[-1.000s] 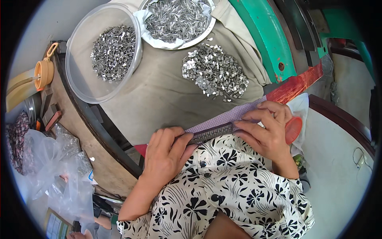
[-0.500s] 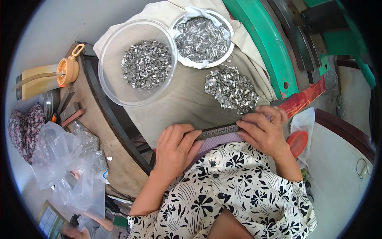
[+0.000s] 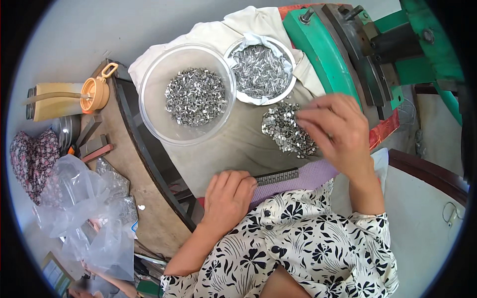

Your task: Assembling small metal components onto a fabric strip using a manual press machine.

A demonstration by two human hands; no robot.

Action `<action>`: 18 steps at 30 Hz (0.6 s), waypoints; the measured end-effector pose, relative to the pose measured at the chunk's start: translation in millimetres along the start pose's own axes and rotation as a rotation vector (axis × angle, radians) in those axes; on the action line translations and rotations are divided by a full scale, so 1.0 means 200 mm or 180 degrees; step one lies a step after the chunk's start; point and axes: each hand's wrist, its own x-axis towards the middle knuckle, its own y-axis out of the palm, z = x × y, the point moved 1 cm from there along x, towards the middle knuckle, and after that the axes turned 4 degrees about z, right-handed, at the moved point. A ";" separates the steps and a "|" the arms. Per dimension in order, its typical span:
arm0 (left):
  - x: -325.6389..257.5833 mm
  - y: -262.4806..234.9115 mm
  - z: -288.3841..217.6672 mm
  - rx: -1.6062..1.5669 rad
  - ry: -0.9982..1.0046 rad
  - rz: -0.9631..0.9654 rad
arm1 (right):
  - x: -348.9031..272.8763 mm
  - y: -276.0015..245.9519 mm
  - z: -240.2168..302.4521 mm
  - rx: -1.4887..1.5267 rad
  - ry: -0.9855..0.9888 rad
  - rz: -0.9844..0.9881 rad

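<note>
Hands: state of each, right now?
Left hand: closed on the dark ribbed bar.
Right hand: partly curled near the metal flakes; can't tell if holding anything.

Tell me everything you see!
Round plastic tub of grey metal bits: one, clear, upper middle.
Round bowl of silvery metal pins: one, white, right of tub.
Pile of flat metal pieces: one, silvery grey, below bowl.
Long ridged bar: one, dark grey, below pile.
Flat cloth: one, purple, beside bar.
Metal machine: one, green, upper right.
Round plastic cap: one, orange, left.
Crumpled plastic bag: at least one, clear, lower left.
Flowered bundle: one, dark, far left.
Flowered shirt: one, black and white, bottom.
Hands: two; left hand at bar's end, right hand above pile.
</note>
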 end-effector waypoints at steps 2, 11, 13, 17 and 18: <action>-0.01 0.01 0.00 0.0056 0.0043 0.0008 | 0.07 0.02 -0.03 -0.0018 0.0023 -0.0059; -0.01 0.00 0.00 -0.0476 -0.0180 -0.0146 | 0.31 0.24 -0.15 0.0094 -0.0312 0.0964; 0.01 -0.03 0.00 -0.0824 -0.0314 -0.0430 | 0.35 0.28 -0.15 0.0190 -0.0324 0.1154; 0.08 -0.04 0.01 -0.1519 -0.0439 -0.1131 | 0.41 0.31 -0.14 0.0218 -0.0468 0.1196; 0.10 -0.04 0.02 -0.1787 -0.0472 -0.1362 | 0.43 0.31 -0.13 0.0204 -0.0481 0.1198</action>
